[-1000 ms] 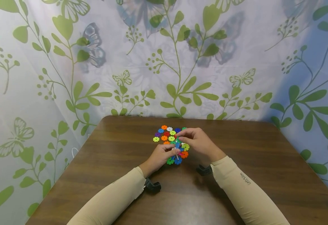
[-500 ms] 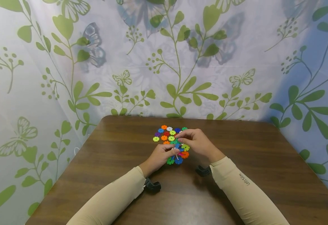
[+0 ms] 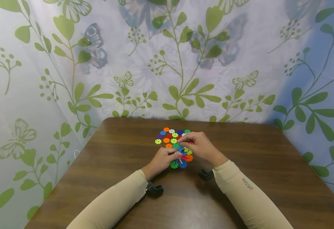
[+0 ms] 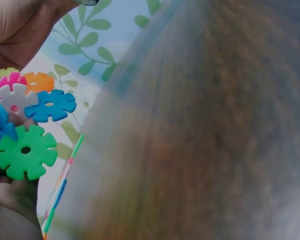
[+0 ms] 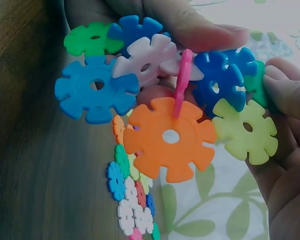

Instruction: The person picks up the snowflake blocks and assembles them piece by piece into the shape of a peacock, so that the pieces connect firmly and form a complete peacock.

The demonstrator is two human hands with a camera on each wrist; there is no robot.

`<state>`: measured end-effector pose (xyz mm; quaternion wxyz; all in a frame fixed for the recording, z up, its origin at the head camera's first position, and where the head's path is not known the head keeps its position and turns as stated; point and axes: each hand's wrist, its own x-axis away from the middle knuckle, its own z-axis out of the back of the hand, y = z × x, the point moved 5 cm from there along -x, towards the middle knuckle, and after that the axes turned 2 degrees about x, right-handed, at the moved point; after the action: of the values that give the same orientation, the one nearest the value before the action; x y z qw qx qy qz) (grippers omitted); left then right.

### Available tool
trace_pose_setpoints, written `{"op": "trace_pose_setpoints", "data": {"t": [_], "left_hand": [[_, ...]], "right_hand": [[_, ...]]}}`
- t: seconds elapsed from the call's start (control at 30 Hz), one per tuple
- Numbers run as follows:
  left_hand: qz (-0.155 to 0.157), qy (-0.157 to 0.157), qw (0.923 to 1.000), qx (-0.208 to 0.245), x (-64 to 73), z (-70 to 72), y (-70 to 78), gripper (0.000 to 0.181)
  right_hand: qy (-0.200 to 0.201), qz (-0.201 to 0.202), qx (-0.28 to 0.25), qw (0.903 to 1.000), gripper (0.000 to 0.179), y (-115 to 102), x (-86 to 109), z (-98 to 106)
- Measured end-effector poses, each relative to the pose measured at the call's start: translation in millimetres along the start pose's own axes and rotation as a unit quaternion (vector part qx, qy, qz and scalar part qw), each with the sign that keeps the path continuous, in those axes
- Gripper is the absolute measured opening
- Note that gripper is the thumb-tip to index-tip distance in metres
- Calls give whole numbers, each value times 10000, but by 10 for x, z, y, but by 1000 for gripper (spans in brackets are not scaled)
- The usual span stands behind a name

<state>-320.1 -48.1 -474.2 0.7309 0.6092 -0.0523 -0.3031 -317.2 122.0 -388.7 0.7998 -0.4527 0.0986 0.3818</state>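
Lower discs [image 3: 183,165] of the linked cluster [image 5: 160,115] have shifted slightly rightward; the left hand [image 3: 164,159] grips the cluster above the table [image 3: 172,208]; the right hand [image 3: 201,147] pinches a green disc [image 5: 256,87] at the cluster's edge.

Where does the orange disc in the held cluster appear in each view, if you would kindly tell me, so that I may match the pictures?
Head: slightly right of centre, below mid-height, the orange disc.
Left wrist: near the left edge, above mid-height, the orange disc.
Right wrist: near the middle, the orange disc.
Shared landmark: the blue disc, below-left of it in head, below it in left wrist, upper left in right wrist.
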Motion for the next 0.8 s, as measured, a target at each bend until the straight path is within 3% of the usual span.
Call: {"op": "trace_pose_setpoints", "data": {"t": [0.2,0.47,0.6,0.8], "left_hand": [[-69,43,9997,-231,20,13,24,26],[-119,150,9997,-178,23,10,38,25],[17,263,9996,72,7,10,14,27],[468,793,9924,814,-18,75,-55,35]], "right_hand": [[-51,-68,176,9998,16,-2,3,-26],[-88,41,178,9998,17,34,-9,-42],[0,-149,113,9998,19,59,6,-6],[666,-631,-144,9957,31,133,30,145]]}}
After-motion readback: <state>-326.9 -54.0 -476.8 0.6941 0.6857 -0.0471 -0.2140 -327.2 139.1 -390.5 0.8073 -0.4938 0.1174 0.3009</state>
